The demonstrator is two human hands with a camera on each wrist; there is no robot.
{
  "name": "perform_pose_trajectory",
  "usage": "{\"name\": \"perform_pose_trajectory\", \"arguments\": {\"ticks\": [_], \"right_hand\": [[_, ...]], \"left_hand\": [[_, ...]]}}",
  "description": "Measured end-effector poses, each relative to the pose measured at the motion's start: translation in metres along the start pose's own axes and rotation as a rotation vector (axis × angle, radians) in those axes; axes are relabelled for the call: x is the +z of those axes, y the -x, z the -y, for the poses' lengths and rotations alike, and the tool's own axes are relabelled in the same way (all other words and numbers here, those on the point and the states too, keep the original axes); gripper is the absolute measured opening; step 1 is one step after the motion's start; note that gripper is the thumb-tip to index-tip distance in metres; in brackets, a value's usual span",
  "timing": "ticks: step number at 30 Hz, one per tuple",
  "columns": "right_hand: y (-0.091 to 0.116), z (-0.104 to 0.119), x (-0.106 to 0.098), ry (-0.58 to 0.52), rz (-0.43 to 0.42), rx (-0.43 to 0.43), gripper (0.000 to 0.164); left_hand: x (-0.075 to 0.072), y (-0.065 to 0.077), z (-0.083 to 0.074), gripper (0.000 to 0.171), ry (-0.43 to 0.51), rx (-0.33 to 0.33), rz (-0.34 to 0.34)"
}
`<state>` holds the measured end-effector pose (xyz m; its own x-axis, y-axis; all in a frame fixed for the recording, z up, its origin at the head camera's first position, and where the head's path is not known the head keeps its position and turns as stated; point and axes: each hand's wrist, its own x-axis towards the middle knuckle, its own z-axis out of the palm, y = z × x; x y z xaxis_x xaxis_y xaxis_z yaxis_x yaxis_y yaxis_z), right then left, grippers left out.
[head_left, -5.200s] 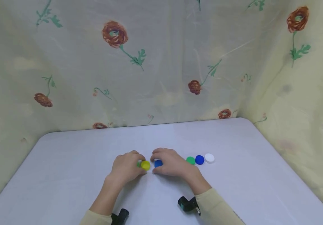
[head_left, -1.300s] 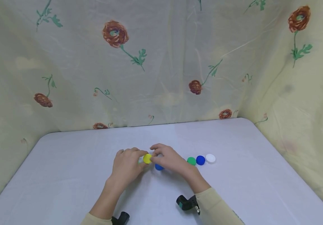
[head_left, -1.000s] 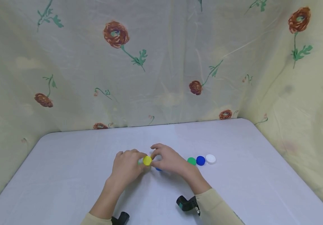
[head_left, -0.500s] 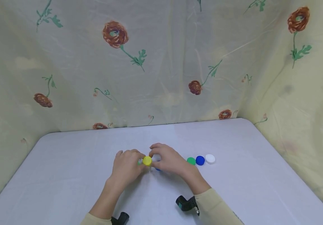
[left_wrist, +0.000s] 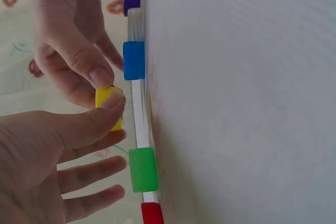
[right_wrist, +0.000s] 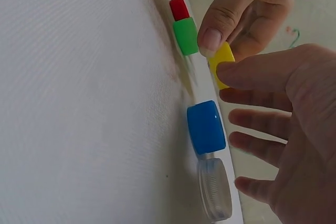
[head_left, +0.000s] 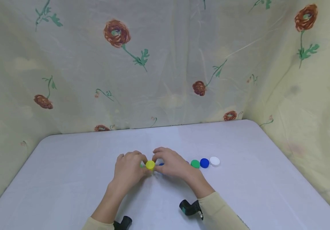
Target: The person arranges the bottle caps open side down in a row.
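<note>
A yellow bottle cap (head_left: 150,164) is held just above the table between both hands. My left hand (head_left: 129,169) pinches it between thumb and forefinger; its other fingers are spread in the left wrist view. From the other side, my right hand (head_left: 172,163) pinches the same cap with thumb and finger. Below the right hand stands a blue cap (right_wrist: 206,127), beside a clear ribbed cap (right_wrist: 215,189). Near the left hand are a green cap (left_wrist: 143,170) and a red cap (left_wrist: 152,213); in the head view the red one is hidden.
To the right of the right hand a green cap (head_left: 195,164), a dark blue cap (head_left: 204,163) and a white cap (head_left: 214,161) line up on the white table (head_left: 239,191). A purple cap (left_wrist: 132,2) shows in the left wrist view. Flowered curtain (head_left: 165,64) surrounds the table.
Five seconds ago the right hand was around the blue cap; it now holds the yellow cap together with the left hand. Over the last second the yellow cap has sunk slightly.
</note>
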<state>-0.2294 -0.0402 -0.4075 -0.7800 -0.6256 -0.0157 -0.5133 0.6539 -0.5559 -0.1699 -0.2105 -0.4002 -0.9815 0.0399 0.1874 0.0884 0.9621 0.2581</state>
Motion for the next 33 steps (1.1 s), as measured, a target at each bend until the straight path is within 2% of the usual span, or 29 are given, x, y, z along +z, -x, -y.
{"name": "perform_pose_trajectory", "arguments": {"ticks": [11, 21, 33], "right_hand": [[-0.001, -0.0037, 0.0033, 0.017, 0.023, 0.018, 0.02], [-0.0005, -0.0059, 0.0055, 0.031, 0.049, -0.003, 0.022], [0.0022, -0.008, 0.0056, 0.06, 0.053, -0.006, 0.022]], "left_hand": [[0.0022, 0.0, -0.0006, 0.026, -0.001, 0.031, 0.04], [0.0035, 0.0017, -0.002, 0.026, -0.021, 0.037, 0.083], [0.0053, 0.0016, -0.0012, 0.024, -0.008, 0.041, 0.097]]}}
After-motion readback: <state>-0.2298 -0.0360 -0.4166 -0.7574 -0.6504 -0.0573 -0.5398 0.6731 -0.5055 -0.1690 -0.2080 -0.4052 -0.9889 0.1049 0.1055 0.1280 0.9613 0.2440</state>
